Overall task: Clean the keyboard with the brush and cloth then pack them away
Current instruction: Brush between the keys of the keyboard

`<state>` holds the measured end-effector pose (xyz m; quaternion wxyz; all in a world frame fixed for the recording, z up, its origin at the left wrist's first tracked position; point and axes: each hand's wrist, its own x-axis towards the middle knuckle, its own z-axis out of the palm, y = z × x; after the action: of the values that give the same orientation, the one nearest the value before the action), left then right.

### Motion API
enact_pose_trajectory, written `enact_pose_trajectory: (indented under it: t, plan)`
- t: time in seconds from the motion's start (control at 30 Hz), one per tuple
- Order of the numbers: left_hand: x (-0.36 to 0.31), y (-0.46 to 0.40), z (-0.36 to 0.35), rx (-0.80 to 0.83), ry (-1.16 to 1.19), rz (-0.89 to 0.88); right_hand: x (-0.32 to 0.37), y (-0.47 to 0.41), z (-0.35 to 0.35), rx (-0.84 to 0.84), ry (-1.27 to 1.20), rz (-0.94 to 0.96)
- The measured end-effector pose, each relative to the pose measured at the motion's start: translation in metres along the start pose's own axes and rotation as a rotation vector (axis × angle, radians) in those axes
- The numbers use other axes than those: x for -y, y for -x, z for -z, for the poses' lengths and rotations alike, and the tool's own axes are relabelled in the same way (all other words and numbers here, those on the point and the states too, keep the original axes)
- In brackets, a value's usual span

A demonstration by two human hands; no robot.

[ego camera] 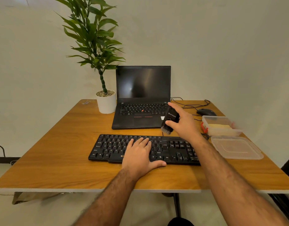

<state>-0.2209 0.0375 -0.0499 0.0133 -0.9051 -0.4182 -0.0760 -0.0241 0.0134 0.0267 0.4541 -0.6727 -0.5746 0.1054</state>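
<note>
My left hand (pixel 141 154) lies flat, steadying the keyboard (pixel 169 148); my right hand (pixel 183 123) grips the brush (pixel 169 122), bristles down, poised above the keys.

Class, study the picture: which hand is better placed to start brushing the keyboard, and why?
The right hand: it holds the brush, bristles down, just above the keyboard. The left hand lies flat on the keys.

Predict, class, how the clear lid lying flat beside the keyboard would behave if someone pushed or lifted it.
The lid looks like thin clear plastic, so it is probably very light and would likely slide easily on the smooth table. Being broad and shallow, it may flex when lifted by one corner. Lying flat, it seems unlikely to tip or roll.
</note>
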Motion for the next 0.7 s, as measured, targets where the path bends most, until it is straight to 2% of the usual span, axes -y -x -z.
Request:
enact_pose_trajectory:
  t: [0.2,0.4,0.7]
  plan:
    - [-0.011,-0.004,-0.005,-0.004,0.001,0.008,-0.013,-0.003,-0.022,-0.006,-0.025,-0.120]
    - [-0.011,-0.007,-0.006,-0.012,0.007,0.015,-0.005,-0.005,-0.038,0.032,0.143,-0.049]
    - [-0.010,-0.007,-0.008,-0.015,0.036,0.017,-0.008,-0.009,-0.011,0.363,0.260,0.016]
